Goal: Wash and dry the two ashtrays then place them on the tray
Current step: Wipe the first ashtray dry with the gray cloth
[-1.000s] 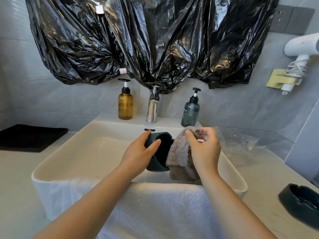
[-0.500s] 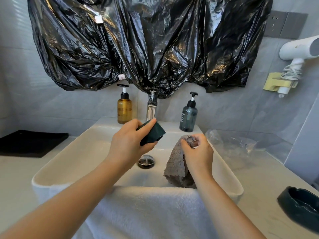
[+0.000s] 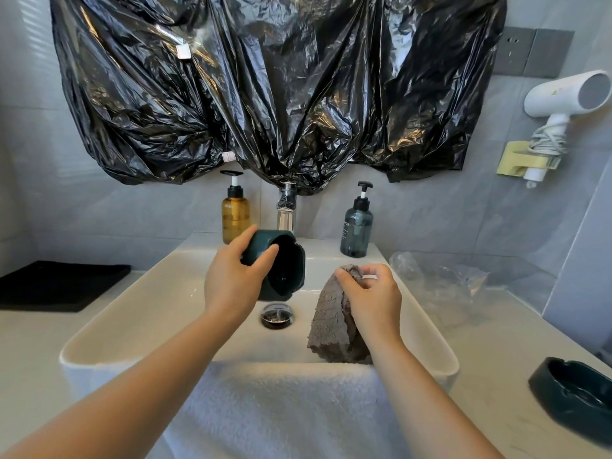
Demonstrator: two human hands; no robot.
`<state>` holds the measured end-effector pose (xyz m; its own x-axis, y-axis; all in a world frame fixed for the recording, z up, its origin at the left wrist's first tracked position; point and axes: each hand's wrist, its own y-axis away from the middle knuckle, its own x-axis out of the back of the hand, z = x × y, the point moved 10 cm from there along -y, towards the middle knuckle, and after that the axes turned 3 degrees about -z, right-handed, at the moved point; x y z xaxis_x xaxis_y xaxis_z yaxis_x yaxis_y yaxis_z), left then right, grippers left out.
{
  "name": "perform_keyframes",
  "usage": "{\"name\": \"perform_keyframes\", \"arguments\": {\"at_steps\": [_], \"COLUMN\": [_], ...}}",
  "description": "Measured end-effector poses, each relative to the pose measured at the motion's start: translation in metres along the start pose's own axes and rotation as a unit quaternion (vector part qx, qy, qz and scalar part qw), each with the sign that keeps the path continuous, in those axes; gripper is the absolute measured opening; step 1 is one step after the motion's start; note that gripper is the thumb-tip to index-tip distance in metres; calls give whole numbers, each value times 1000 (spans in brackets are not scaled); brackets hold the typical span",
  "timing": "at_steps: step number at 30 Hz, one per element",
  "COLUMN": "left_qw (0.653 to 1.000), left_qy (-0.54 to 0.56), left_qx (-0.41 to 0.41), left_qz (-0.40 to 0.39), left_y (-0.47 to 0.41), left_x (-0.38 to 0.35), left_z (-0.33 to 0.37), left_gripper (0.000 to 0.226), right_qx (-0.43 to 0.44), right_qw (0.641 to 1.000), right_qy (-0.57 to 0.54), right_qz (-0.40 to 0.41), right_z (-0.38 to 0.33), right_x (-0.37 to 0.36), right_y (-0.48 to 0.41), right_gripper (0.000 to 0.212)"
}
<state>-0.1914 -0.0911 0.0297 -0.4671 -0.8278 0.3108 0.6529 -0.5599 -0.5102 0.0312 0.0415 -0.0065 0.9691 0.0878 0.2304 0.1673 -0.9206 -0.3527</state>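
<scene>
Over sink (image 3: 159, 293) — my left hand (image 3: 231, 283) grips ashtray (image 3: 281, 270), tilted; right hand (image 3: 371, 299) pinches grey cloth (image 3: 328, 323) — near right rim.

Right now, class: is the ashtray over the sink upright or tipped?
Tipped: the left hand holds the ashtray on its side, hollow facing toward us.

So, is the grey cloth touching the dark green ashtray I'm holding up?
Apart. The head view shows bare white basin between the dark green ashtray in the left hand and the grey cloth.
</scene>
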Motion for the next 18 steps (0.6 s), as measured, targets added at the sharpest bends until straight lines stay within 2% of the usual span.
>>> {"name": "perform_keyframes", "arguments": {"at_steps": [2, 6, 9, 11, 13, 16, 18], "left_qw": [995, 991, 990, 989, 989, 988, 987], "left_qy": [87, 97, 111, 113, 114, 121, 128], "left_qx": [56, 82, 67, 60, 63, 67, 65], "left_qz": [-7, -31, -61, -74, -71, -73, -75], "left_y": [8, 19, 20, 21, 21, 21, 22], "left_x": [-9, -22, -32, -35, -34, -33, -32], "left_z": [-17, -28, -23, -21, -23, -24, -23], "left_gripper": [40, 51, 48, 47, 48, 49, 50], "right_qx": [-6, 10, 41, 61, 69, 134, 152], "right_qw": [1000, 997, 987, 977, 976, 979, 973], "right_qy": [-15, -74, -140, -148, -111, 40, 90], "right_qz": [5, 7, -74, -143, -173, -149, -146], "right_z": [1, -2, -12, -18, -17, -23, -24], "right_x": [1, 1, -16, -31, -40, -38, -40], "right_y": [-1, -2, 3, 8, 9, 8, 9], "right_gripper": [31, 21, 9, 16, 21, 14, 12]}}
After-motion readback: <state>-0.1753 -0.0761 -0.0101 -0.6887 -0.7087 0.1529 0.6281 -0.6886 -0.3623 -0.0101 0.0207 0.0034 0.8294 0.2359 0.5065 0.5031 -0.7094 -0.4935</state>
